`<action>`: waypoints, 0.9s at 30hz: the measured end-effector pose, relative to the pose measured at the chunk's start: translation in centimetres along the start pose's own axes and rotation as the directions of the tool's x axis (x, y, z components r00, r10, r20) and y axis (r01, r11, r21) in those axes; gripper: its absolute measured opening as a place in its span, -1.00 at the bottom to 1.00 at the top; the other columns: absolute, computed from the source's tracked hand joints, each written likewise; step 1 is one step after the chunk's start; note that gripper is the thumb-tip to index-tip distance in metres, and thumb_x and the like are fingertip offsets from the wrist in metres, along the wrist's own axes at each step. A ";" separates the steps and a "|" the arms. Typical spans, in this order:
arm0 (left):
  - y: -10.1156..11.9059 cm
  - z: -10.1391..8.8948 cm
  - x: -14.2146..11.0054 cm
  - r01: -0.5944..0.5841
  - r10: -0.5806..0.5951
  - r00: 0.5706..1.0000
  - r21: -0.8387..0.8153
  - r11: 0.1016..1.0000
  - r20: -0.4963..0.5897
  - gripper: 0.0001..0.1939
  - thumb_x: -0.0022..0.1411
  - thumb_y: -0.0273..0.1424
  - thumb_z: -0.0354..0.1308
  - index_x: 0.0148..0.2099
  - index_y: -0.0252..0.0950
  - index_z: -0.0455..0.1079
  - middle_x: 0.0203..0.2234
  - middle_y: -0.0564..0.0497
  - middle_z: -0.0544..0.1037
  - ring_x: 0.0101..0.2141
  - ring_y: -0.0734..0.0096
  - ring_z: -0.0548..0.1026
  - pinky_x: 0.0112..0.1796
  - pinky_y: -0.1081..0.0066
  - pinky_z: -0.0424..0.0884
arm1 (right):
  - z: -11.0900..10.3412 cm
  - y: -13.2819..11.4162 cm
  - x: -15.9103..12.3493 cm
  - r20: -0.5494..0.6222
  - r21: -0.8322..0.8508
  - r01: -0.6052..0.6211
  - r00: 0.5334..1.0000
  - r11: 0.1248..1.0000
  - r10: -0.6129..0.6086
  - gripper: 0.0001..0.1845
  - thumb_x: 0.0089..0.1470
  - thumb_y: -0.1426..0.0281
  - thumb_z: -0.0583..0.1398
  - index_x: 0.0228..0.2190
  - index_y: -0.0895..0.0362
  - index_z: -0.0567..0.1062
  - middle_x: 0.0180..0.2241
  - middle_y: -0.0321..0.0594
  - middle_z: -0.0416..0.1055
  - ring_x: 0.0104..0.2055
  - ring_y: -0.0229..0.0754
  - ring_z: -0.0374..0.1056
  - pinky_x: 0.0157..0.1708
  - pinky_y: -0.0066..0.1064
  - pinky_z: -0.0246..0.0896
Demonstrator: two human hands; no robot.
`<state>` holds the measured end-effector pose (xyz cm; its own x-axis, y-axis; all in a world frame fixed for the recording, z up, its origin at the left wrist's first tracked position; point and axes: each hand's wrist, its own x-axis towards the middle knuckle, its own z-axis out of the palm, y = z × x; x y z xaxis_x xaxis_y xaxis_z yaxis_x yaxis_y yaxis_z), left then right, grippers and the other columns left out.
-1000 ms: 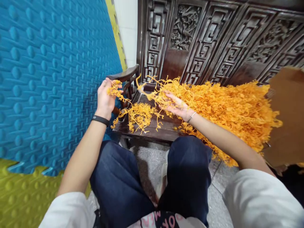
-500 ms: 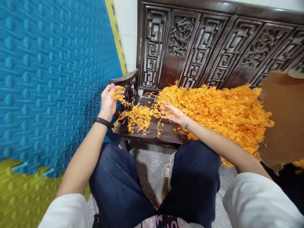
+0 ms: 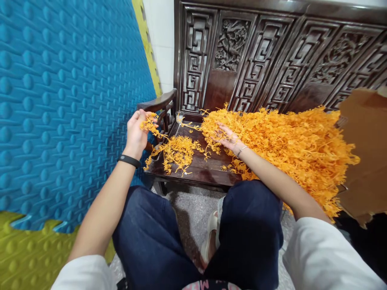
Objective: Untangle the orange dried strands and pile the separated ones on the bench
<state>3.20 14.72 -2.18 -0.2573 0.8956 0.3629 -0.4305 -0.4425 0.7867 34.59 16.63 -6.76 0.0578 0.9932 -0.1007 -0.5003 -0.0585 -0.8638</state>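
My left hand (image 3: 136, 131) is closed on a few orange branched plastic pieces (image 3: 150, 123), which dangle from its fingers above the left end of a dark wooden bench (image 3: 205, 171). Below and to its right lies a small heap of the same orange pieces (image 3: 181, 151) on the seat. My right hand (image 3: 228, 139), fingers apart, rests against the left edge of a big orange pile (image 3: 290, 141). Some thin strands lie about its fingers, but it does not grip them.
A carved wooden backrest (image 3: 231, 44) rises behind the seat, with an armrest (image 3: 159, 100) at its left end. Blue foam matting (image 3: 69, 92) stands on the left. Brown cardboard (image 3: 365, 153) is at the right of the pile. A small white cup (image 3: 179, 118) sits in the back corner.
My right hand has moved right, away from the small heap toward the big pile, and the strands between them have thinned out. My left hand has barely moved and still holds its pieces.
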 end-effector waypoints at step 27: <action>-0.4 -0.3 0.3 -0.043 0.044 0.998 -0.031 0.999 0.044 -0.74 0.23 -0.29 0.12 -0.46 -0.33 0.31 -0.50 0.06 0.48 -0.59 0.57 0.46 -0.48 0.50 0.49 | 0.4 0.9 1.1 -0.062 0.000 -0.042 0.997 0.999 0.042 -0.81 0.11 0.51 0.09 -0.41 0.02 0.46 -0.50 -0.40 0.41 -0.42 -0.30 0.34 -0.15 -0.20 0.43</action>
<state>3.06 15.20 -2.53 -0.2376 0.8764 0.4190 -0.4460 -0.4816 0.7544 33.79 17.72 -7.46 0.0904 0.9818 -0.1673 -0.5020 -0.1002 -0.8591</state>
